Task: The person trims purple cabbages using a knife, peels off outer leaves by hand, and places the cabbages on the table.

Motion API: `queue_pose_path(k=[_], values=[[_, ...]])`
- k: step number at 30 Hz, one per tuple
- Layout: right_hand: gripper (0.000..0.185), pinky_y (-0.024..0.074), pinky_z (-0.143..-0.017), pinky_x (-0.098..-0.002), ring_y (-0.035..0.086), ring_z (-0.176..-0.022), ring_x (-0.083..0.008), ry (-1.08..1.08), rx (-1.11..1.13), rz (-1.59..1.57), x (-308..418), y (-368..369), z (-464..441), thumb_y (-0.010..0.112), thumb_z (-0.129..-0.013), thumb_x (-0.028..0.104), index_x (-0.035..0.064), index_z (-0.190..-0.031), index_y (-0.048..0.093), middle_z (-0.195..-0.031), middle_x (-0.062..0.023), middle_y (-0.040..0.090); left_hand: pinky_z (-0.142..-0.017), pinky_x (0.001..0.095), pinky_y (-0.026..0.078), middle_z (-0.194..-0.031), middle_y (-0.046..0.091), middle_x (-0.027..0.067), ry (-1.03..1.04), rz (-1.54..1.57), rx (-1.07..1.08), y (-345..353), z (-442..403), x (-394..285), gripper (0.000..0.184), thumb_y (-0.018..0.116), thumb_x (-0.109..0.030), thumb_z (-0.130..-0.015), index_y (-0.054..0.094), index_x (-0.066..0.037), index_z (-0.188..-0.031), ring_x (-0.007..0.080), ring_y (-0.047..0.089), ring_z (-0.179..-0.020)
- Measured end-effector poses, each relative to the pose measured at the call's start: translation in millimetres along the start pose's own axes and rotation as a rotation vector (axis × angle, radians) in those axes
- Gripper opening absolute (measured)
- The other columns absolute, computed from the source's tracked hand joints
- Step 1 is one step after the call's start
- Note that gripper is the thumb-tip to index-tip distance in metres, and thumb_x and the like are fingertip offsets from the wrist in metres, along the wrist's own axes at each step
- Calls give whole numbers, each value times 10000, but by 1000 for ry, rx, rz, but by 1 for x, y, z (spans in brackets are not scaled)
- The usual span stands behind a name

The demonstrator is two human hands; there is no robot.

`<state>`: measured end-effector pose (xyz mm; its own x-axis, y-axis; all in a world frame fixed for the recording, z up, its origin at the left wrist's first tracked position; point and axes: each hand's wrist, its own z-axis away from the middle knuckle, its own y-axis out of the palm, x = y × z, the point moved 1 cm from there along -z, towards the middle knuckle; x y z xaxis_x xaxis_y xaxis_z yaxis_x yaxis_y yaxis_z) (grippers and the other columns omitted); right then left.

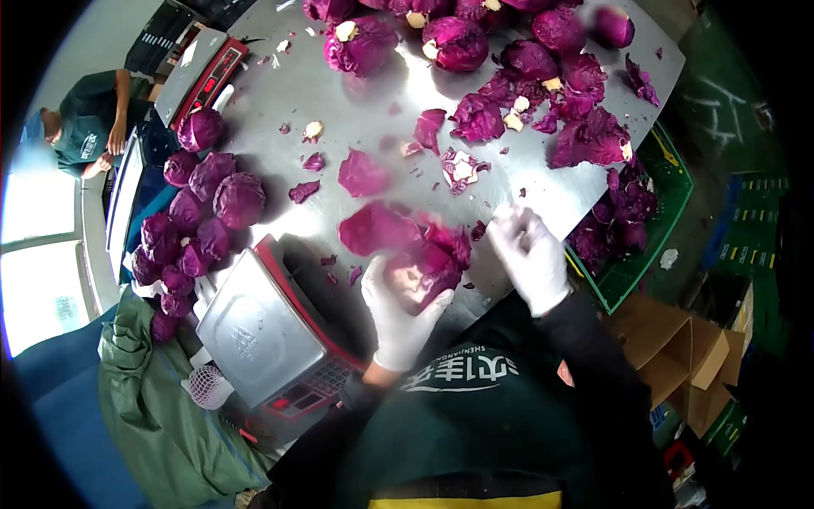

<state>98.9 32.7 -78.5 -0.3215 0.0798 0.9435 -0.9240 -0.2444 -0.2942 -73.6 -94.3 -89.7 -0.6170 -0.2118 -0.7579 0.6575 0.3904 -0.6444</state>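
Observation:
My left hand [394, 327], in a white glove, cups a red cabbage [443, 254] from below, its pale cut stem facing me. A large loose outer leaf [373, 229] spreads to the left of that head, partly blurred. To the right of the cabbage and apart from it is my right hand [532, 263], also white-gloved, with its fingers curled together. Whatever lies between those fingers, if anything, cannot be made out. Just beyond, a cut cabbage piece [464, 170] and a torn leaf [363, 174] rest on the metal table [288, 161].
Several cabbages [458, 42] and trimmed leaves lie along the far side. More heads [239, 200] are piled at left beside a scale [263, 335]. A green crate [623, 284] with leaves and a cardboard box [670, 348] stand at right. Another person [89, 119] works at far left.

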Motion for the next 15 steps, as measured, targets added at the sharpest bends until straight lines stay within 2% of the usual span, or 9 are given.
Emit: queue_pose_path(k=[3,5,7,8,9,11,13,14,15], values=[[353,523,-769,-272,631,-889,-145,155,182,-210,-10,35,36,755,-866,226,36,-1125,610,-1034,-91,624,-1001,393,376,-1265,408,191,75,-104,51,-9,-1,-23,934,816,-214,-757,247,27,-1458,333,427,-1165],[460,498,-927,-353,634,-1046,-303,-178,127,240,-6,35,29,743,-839,334,19,-1155,629,-1110,-149,630,-904,392,389,-1131,448,171,116,-127,316,-27,1,-25,950,808,-210,-749,272,0,-1505,297,431,-1027],[430,503,-909,-367,634,-1026,-321,-198,239,225,-15,31,16,708,-853,336,-1,-1114,652,-1085,-174,638,-872,400,390,-1043,467,155,133,-109,587,-42,-1,-25,957,826,-239,-721,316,-5,-1496,294,432,-954],[406,501,-893,-393,637,-1007,-331,-209,334,178,-4,24,8,686,-868,338,3,-1096,666,-1065,-192,647,-873,411,396,-994,478,149,289,-271,569,-46,-8,-31,992,844,-293,-696,329,-7,-1494,306,435,-917],[374,500,-871,-396,647,-981,-327,-261,324,200,-18,29,5,671,-888,336,23,-1092,676,-1044,-185,658,-907,434,398,-1077,487,169,373,-404,555,-46,-17,-39,1006,856,-335,-667,350,-12,-1475,330,458,-976],[371,499,-866,-393,648,-980,-343,-98,446,72,3,25,-1,643,-916,344,23,-1100,671,-1040,-194,665,-976,465,388,-1192,473,203,490,-409,532,-34,-33,-26,999,867,-364,-642,380,0,-1434,372,466,-1106],[257,507,-796,-310,650,-841,-222,-37,366,-49,-21,27,-5,648,-936,193,30,-1134,666,-1005,-129,670,-1102,513,331,-1380,396,267,512,-175,530,-17,-35,-13,1046,892,-318,-612,331,42,-1417,472,374,-1318],[386,501,-842,-399,647,-936,-356,-100,228,25,-16,18,-3,581,-961,348,7,-1128,656,-980,-199,664,-1116,522,314,-1416,367,283,477,-136,492,-10,-28,-9,1055,892,-291,-616,306,48,-1424,491,343,-1345],[358,505,-815,-393,649,-898,-334,-240,127,213,-9,6,0,533,-990,309,22,-1170,647,-921,-178,666,-1131,531,296,-1453,338,299,441,-98,455,-5,-18,-8,1065,892,-263,-620,280,55,-1431,510,312,-1372]])
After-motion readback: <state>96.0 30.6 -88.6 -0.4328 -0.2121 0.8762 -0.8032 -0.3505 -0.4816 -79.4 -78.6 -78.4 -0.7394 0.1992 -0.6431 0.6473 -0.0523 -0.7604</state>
